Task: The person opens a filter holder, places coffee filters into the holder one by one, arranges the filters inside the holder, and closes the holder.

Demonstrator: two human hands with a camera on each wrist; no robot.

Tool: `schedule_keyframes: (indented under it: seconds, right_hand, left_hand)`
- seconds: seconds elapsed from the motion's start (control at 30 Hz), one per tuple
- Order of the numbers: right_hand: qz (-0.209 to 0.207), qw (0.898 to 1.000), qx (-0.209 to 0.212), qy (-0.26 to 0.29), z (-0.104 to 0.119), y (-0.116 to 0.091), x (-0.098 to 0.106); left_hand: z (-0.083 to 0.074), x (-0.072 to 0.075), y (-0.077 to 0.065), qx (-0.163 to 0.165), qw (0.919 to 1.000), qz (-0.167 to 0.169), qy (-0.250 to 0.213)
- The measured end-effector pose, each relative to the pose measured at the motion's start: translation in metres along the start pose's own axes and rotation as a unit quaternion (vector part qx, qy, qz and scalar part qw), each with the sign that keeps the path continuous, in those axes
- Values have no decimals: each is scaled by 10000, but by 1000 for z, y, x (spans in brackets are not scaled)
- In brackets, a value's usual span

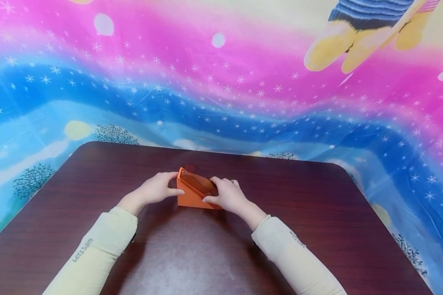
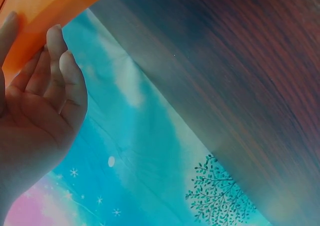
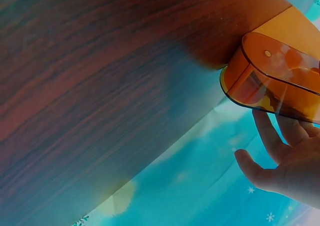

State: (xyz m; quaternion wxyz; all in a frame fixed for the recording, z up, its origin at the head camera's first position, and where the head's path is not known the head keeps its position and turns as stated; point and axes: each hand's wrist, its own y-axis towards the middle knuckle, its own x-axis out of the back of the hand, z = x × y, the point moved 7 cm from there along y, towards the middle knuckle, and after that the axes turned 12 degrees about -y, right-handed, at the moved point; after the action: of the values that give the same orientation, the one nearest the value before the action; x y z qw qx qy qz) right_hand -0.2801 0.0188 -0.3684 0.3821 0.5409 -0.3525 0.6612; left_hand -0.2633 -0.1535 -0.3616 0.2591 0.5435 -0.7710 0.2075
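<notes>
An orange box (image 1: 192, 200) with a slanted top stands on the table, its tall end to the left. A see-through amber part (image 3: 250, 80) with a rounded end and a small hole makes up its right portion, beside an opaque orange panel (image 3: 295, 30). My left hand (image 1: 156, 189) grips the tall left end, thumb on the near side and fingers on the far side. At the low right end my right hand (image 1: 229, 196) holds the box, thumb on the near face, fingers behind. In the left wrist view, fingertips (image 2: 56, 33) lie along the orange side.
The dark brown wooden table (image 1: 299, 229) has rounded far corners. Behind it and along its sides hangs a pink and blue cloth (image 1: 243, 94) printed with snowflakes and trees. Both forearms wear pale sleeves (image 1: 107, 241).
</notes>
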Motion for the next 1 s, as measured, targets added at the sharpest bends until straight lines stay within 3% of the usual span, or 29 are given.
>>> schedule_keyframes:
  seconds: [0.7,1.0]
  right_hand:
    - [32,9995,51,-302,0,1,-3]
    - [65,9997,-102,-191,-11,6,0]
  left_hand:
    - [-3,-2,2,-81,9998,-26,160]
    - [-4,-6,15,82,9994,-117,300]
